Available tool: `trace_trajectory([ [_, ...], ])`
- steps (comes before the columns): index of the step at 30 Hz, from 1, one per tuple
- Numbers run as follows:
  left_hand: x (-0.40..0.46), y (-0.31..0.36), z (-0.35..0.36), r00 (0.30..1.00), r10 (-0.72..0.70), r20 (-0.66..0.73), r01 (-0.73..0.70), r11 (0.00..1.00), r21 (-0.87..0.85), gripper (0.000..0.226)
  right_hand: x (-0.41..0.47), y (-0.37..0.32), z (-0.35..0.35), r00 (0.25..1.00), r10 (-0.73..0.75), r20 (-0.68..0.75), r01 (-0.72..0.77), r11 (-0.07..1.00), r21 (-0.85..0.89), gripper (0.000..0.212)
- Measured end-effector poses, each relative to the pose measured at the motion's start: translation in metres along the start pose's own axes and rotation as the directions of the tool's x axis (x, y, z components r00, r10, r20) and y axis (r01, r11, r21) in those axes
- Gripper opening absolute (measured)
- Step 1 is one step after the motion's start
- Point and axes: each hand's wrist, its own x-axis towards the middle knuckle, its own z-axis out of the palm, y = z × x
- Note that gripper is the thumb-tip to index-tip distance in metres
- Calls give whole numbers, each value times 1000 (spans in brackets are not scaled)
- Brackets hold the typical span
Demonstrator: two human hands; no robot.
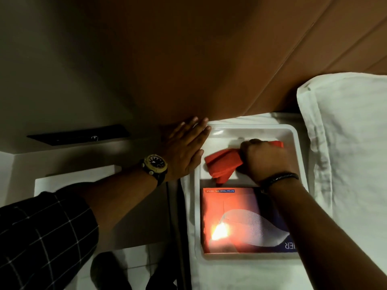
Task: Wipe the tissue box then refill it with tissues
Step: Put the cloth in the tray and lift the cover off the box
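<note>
The tissue box (pixel 247 143), white and open-topped, lies on the white bed sheet (pixel 240 273) beside the pillow (pixel 345 132). A pack of tissues (pixel 245 220) sits in its near half. Your right hand (pixel 266 160) is clenched around an orange cloth (pixel 222 165), pressed to the box floor; your left hand (pixel 186 147) lies flat, fingers extended, against the box's left wall, gripping nothing. Wiping step appears underway. Next likely calls for clearing the cloth before seating the pack.
</note>
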Motion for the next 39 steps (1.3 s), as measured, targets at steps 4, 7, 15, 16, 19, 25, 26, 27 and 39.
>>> trace_trajectory([
  [4,-1,0,0,1000,-2,-14,1,1000,-24,58,-9,13,6,981,120,-151,-104,988,110,51],
  [7,-1,2,0,999,2,-33,-3,1000,-29,57,-10,13,15,981,0,194,-33,986,164,87],
  [15,-1,1,6,998,-3,-58,0,998,-61,60,5,-4,23,852,351,388,-471,837,278,111],
  [16,-1,1,7,998,1,-60,-4,998,-55,60,7,-13,31,835,380,399,-499,828,255,111],
  [19,0,-1,10,998,11,-70,-14,999,-45,59,19,-29,45,810,449,378,-558,789,256,122],
  [25,0,0,11,997,-11,-74,11,1000,-4,60,25,-35,46,789,493,367,-597,756,267,137],
  [26,-1,1,11,997,-8,-76,10,1000,14,60,24,-36,45,789,492,367,-598,754,274,137],
  [27,-1,1,10,997,-4,-75,6,1000,30,61,23,-35,44,790,491,368,-598,750,282,136],
  [39,-108,-51,12,984,-178,23,179,979,-101,77,-8,-129,-13,828,560,-34,-409,644,646,104],
])
